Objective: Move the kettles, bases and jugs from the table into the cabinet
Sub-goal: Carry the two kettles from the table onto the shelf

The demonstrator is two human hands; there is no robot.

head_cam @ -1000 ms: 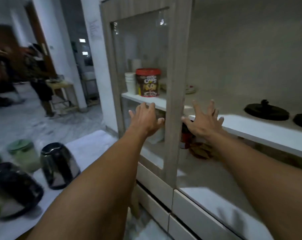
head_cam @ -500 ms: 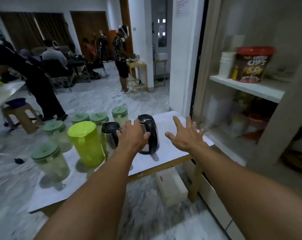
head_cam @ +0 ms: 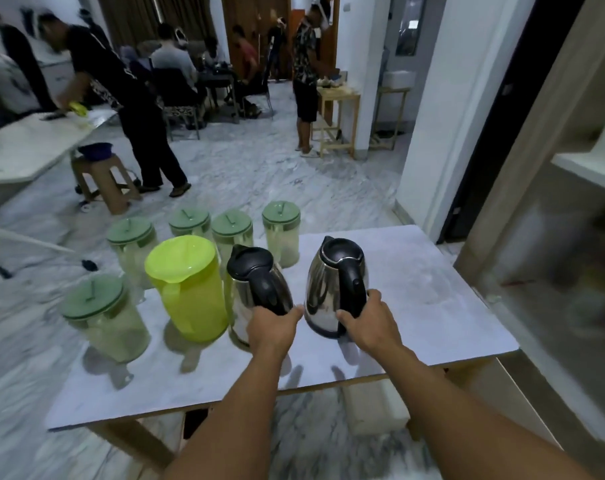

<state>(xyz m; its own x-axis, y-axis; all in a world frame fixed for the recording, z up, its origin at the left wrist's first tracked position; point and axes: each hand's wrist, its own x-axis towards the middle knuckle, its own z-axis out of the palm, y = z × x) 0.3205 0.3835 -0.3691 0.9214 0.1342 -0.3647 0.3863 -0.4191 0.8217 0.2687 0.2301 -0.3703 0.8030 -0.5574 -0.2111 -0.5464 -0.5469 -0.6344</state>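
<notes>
Pale marbled tabletop [head_cam: 432, 306] on wooden legs carries all the things, and it stands on a grey-white marble floor [head_cam: 259, 174] in a large room.

Two steel kettles with black lids and black handles stand upright near the front edge. The left hand [head_cam: 272, 329] is closed around the lower part of the handle of the left kettle [head_cam: 251, 271]. The right hand [head_cam: 370, 322] grips in the same way the handle of the right kettle [head_cam: 329, 292]. Both kettles rest on the tabletop, close together but apart.

Just left of the left hand stands one yellow-green jug [head_cam: 186, 289] with its lid on. Five clear jugs [head_cam: 280, 233] with green lids are also there: four in a loose row beyond the kettles and the yellow-green jug, and one further left of the left hand, near the left edge.

Right of the right hand, past the tabletop's edge, is the cabinet [head_cam: 523, 188] with a light wood frame; its inside is blurred. Under the tabletop, below the right hand, a white block [head_cam: 374, 410] lies on the floor.

Far beyond the hands there are several people [head_cam: 128, 84], some standing and some sitting, a brown stool [head_cam: 103, 181] with a blue bowl [head_cam: 95, 150] on it, and a small wooden table [head_cam: 339, 109].
</notes>
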